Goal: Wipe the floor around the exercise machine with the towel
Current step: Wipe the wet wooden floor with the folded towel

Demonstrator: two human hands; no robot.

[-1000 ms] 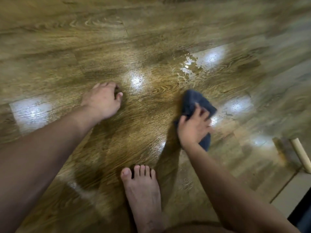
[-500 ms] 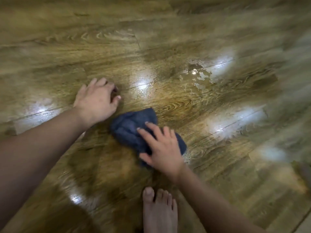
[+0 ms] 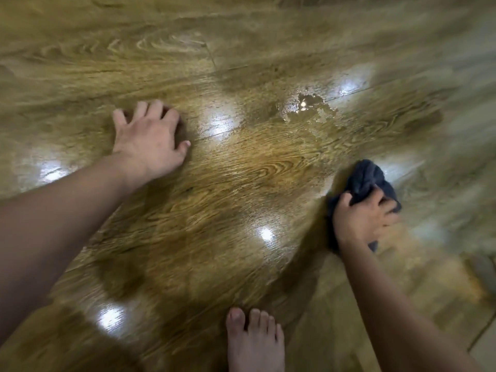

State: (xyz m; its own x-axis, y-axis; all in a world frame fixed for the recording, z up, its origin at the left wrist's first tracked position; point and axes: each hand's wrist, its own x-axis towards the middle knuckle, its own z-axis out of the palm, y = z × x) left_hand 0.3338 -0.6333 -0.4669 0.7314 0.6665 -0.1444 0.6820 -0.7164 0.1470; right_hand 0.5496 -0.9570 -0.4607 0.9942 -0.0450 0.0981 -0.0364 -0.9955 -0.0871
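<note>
A crumpled dark blue towel (image 3: pixel 362 181) lies on the glossy wood-pattern floor (image 3: pixel 241 183) at the right. My right hand (image 3: pixel 361 221) grips the towel from the near side, fingers curled into the cloth, pressing it to the floor. My left hand (image 3: pixel 150 139) is planted on the floor at the left, fingers spread and bent at the tips, holding nothing. A small puddle of water (image 3: pixel 308 106) sits on the floor beyond and between the hands. The exercise machine is out of view.
My bare foot (image 3: pixel 253 342) stands at the bottom centre. Bright light reflections dot the wet floor. A lighter floor strip (image 3: pixel 485 353) shows at the bottom right corner. The right side of the view is blurred.
My right hand has swept the towel from the middle of the floor, near my left hand, back out to the right. My left hand has stayed planted on the floor.
</note>
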